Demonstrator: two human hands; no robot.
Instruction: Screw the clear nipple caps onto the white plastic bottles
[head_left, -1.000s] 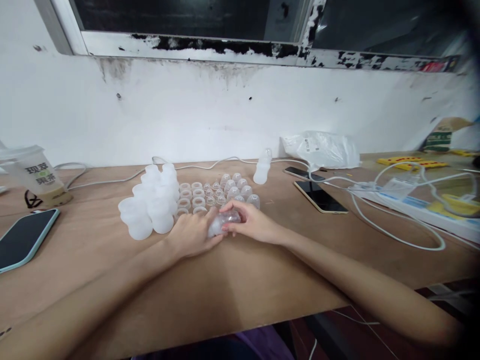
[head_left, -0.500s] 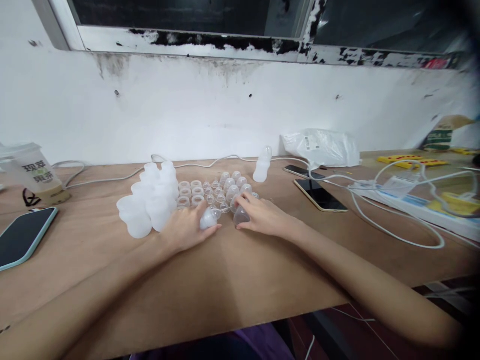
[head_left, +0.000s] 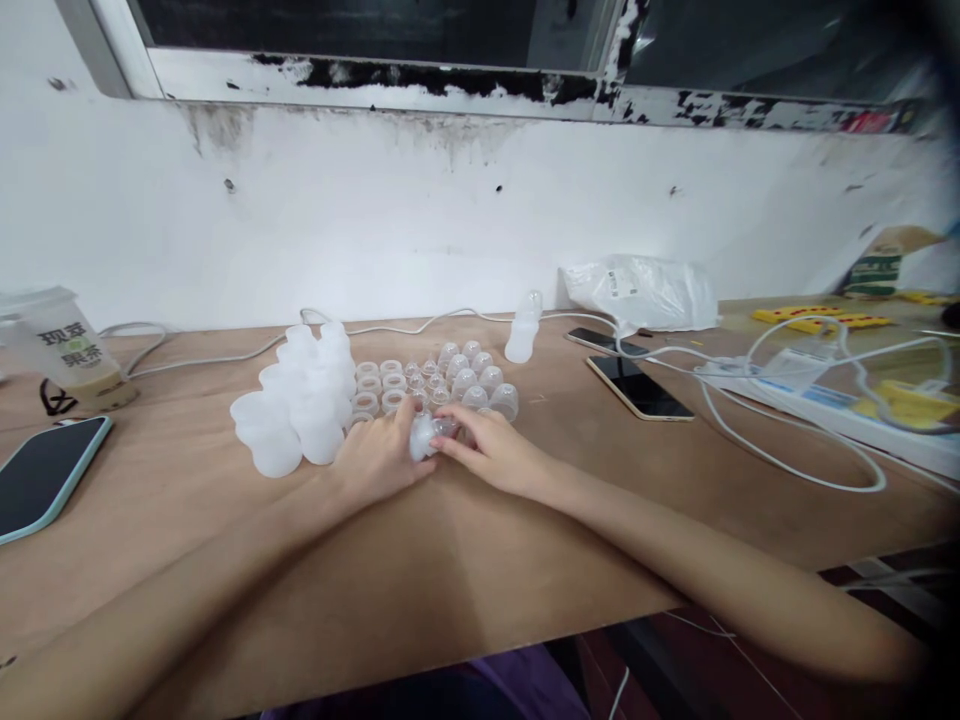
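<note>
My left hand [head_left: 379, 450] is closed around a small frosted baby bottle [head_left: 421, 437] lying on its side, most of its body hidden in the palm. My right hand [head_left: 495, 450] pinches the bottle's clear nipple end [head_left: 445, 427] between thumb and fingers. Just behind them stand rows of clear dome caps [head_left: 491, 378], small clear nipples [head_left: 431, 382] and translucent rings [head_left: 367, 384]. Several frosted bottle bodies [head_left: 324, 400] are grouped beyond my left hand. One assembled bottle [head_left: 523, 330] stands upright near the wall.
Two phones, a gold-edged one [head_left: 637, 388] and a darker one [head_left: 606, 342], lie right of the caps. A plastic bag [head_left: 645, 292], a power strip [head_left: 832, 410] and looped white cables [head_left: 787, 485] are farther right. At left are a drink cup [head_left: 71, 350] and another phone [head_left: 52, 475].
My right hand has pulled the clear cap off the bottle, carried it right toward the other caps and let it go. It has come back left onto the bottle's nipple end.
</note>
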